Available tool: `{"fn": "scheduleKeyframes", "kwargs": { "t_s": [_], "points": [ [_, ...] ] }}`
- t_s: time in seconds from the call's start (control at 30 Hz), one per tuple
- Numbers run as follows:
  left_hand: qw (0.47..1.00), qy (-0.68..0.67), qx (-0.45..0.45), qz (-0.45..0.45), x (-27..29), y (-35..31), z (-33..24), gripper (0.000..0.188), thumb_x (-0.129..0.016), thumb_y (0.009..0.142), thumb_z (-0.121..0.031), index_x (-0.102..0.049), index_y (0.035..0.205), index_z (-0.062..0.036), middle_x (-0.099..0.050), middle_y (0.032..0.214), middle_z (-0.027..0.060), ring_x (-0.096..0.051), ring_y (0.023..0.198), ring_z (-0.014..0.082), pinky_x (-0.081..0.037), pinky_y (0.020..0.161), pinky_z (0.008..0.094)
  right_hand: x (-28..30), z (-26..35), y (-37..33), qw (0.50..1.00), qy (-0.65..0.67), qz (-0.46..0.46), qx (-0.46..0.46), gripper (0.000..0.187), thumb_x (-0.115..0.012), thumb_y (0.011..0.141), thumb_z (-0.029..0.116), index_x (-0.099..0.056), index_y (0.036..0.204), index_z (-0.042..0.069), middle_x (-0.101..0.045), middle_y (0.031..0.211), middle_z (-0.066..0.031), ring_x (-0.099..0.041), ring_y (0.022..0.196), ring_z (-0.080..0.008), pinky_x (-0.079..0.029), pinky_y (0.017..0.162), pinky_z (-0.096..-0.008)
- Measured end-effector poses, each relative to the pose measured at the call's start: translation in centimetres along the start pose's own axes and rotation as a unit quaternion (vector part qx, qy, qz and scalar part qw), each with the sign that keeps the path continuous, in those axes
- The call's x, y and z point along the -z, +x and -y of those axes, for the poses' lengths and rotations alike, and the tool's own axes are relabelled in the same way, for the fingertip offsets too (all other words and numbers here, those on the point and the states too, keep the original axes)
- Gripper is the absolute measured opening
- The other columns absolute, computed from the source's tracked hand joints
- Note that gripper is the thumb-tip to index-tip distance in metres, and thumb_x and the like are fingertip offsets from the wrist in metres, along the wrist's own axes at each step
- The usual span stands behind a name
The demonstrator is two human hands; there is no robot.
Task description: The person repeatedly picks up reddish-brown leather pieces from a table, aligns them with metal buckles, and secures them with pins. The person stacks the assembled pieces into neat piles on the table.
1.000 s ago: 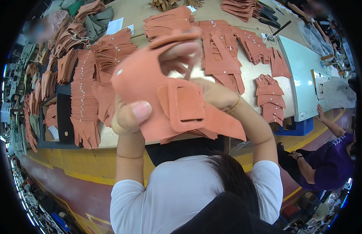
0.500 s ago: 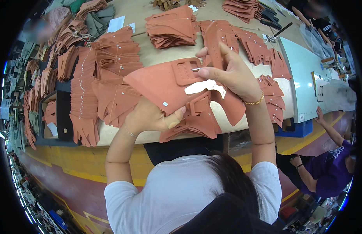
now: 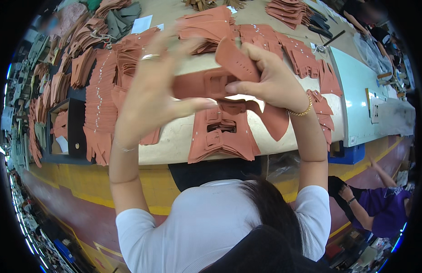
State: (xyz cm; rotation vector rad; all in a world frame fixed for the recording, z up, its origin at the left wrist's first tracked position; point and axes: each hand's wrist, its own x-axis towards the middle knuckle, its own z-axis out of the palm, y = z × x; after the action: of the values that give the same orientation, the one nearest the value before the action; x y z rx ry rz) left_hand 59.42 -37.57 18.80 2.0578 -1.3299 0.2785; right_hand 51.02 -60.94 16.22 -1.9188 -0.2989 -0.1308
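Observation:
A coral leather piece with a covered square buckle (image 3: 214,93) is held up over the table. My right hand (image 3: 275,82) grips it near the buckle, thumb in front, with a punched strap (image 3: 236,61) curving up between the fingers. Another strip of leather hangs below that hand. My left hand (image 3: 154,93), partly blurred, is raised in front of the piece's left part. Its thumb stands apart from the fingers and it holds nothing; the leather behind it is partly hidden. Below both hands lies a stack of similar buckled pieces (image 3: 227,148) at the table's near edge.
Bundles of coral pieces (image 3: 99,104) cover the table's left side. More stacks (image 3: 204,27) lie at the back and on the right. A black box (image 3: 77,129) stands at the left, a pale board (image 3: 356,91) at the right. Another person in purple (image 3: 386,211) is at the lower right.
My left hand has let go of the leather piece's lower left edge and risen in front of it. The piece has tilted, and its punched strap now bends to the left.

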Motion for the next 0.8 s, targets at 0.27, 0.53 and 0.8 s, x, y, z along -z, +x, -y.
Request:
{"fn": "scheduleKeyframes", "kwargs": {
  "t_s": [0.27,0.53,0.8],
  "points": [
    [0.845,-0.428,0.231,0.221,-1.2,2.4,0.3,0.048,-0.072,0.080,-0.014,-0.057,0.125,-0.0024,-0.065,0.107,0.0071,-0.062,0.099,0.0171,-0.051,0.083,0.0302,1.4,1.0,-0.9,0.996,0.073,-0.030,-0.031,0.026,-0.070,0.085,0.023,-0.055,0.087,0.002,-0.053,0.074,0.0017,-0.050,0.069,-0.0060,-0.043,0.062,-0.0236],
    [0.739,-0.563,0.290,0.231,-2.0,-0.4,0.6,0.058,-0.073,0.078,-0.006,-0.048,0.130,0.0000,-0.062,0.115,0.0124,-0.059,0.106,0.0160,-0.047,0.094,0.0286,3.1,0.0,-1.5,0.999,0.013,0.017,-0.036,0.025,-0.061,0.093,0.020,-0.064,0.107,-0.001,-0.061,0.081,-0.0001,-0.056,0.074,-0.0065,-0.047,0.068,-0.0226],
    [0.764,-0.536,0.267,0.241,-2.7,-0.5,0.8,0.029,-0.073,0.082,-0.008,-0.056,0.103,0.0008,-0.067,0.092,0.0062,-0.063,0.085,0.0084,-0.050,0.076,0.0212,2.2,-0.3,-1.0,0.990,0.080,0.064,-0.099,0.022,-0.062,0.093,0.020,-0.065,0.101,0.000,-0.063,0.085,-0.0003,-0.055,0.077,-0.0061,-0.046,0.069,-0.0231]
  ]
}}
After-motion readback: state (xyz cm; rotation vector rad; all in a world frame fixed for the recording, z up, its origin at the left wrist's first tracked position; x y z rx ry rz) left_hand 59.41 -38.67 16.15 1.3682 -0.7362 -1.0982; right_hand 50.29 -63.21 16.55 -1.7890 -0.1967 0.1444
